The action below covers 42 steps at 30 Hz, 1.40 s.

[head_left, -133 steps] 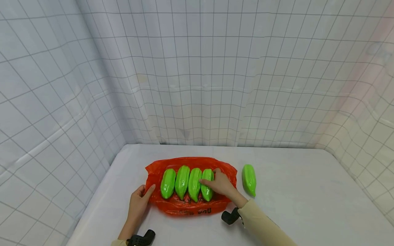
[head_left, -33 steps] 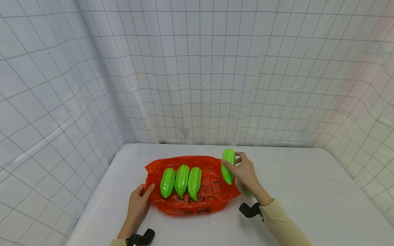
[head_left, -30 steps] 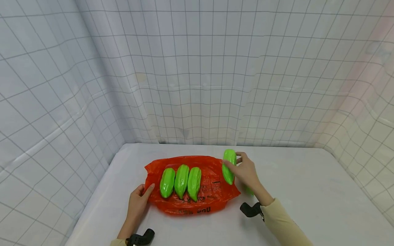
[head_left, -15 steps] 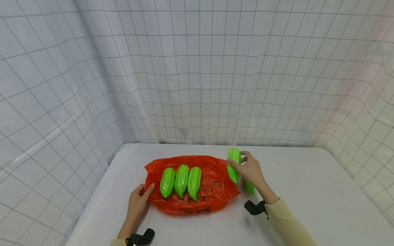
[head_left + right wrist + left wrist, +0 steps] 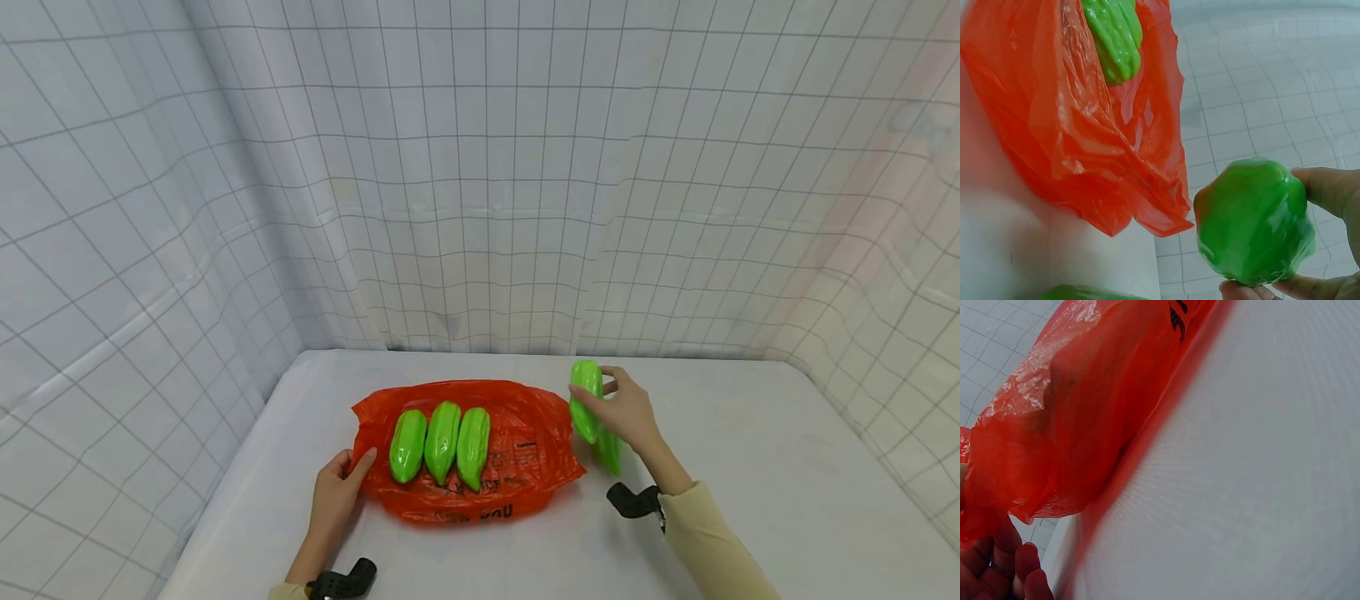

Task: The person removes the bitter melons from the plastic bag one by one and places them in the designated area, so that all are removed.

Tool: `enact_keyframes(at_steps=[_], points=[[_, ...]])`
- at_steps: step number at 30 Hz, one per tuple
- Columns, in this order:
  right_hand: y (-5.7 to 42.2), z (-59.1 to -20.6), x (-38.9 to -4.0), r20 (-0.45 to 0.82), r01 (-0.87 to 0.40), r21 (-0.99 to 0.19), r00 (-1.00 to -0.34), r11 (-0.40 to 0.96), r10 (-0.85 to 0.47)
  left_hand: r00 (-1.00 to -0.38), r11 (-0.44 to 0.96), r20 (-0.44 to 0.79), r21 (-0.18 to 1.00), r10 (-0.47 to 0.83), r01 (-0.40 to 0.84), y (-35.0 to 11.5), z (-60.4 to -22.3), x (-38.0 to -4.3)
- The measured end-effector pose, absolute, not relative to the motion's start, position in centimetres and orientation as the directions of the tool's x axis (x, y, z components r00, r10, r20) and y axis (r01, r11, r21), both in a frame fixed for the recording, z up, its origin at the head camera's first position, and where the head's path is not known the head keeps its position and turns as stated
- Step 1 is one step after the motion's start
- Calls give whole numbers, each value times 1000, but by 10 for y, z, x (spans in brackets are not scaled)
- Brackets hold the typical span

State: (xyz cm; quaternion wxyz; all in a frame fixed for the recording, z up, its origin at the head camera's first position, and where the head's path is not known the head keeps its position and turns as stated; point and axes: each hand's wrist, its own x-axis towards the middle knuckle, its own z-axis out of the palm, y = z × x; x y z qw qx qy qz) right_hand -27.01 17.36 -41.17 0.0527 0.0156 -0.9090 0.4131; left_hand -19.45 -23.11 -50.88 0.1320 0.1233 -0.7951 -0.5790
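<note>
At the left end of the red plastic bag [image 5: 525, 467], my left hand [image 5: 334, 500] pinches its edge between thumb and fingers. Three bumpy green bitter melons [image 5: 443, 443] lie side by side on the bag. My right hand [image 5: 630, 414] grips another bitter melon [image 5: 585, 400] raised just beyond the bag's right end, its tip pointing down toward me. In the right wrist view this held melon [image 5: 1250, 219] is seen end-on, thumb and fingers on opposite sides. Behind and below it, one more bitter melon [image 5: 610, 455] rests on the table, partly hidden.
A white-covered table [image 5: 750, 467] stretches to the right of the right hand. Grid-patterned white curtains [image 5: 480, 208] hang behind the table and along both sides. Black wrist cameras [image 5: 633, 501] sit on both wrists.
The right hand lifted the rightmost melon off the bag and carried it right, past the bag's edge, over the melon on the table. The left hand stays at the bag's edge.
</note>
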Motion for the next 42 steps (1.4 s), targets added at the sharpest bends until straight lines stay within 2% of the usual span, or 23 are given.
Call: enact_keyframes(at_steps=[7,18,42], points=[[184,-412,-270,121,-97,-726,-993,681,-13,-934,299,76,954,-349,-34,-231,-510,-194],[195,-413,-271,76,-48,-717,-997,696,9,-937,305,67,951,-342,-44,-232,-509,-193],[217,-426,-274,79,-7,-655,-995,756,59,-934,297,59,953,-352,-52,-231,-510,-194]])
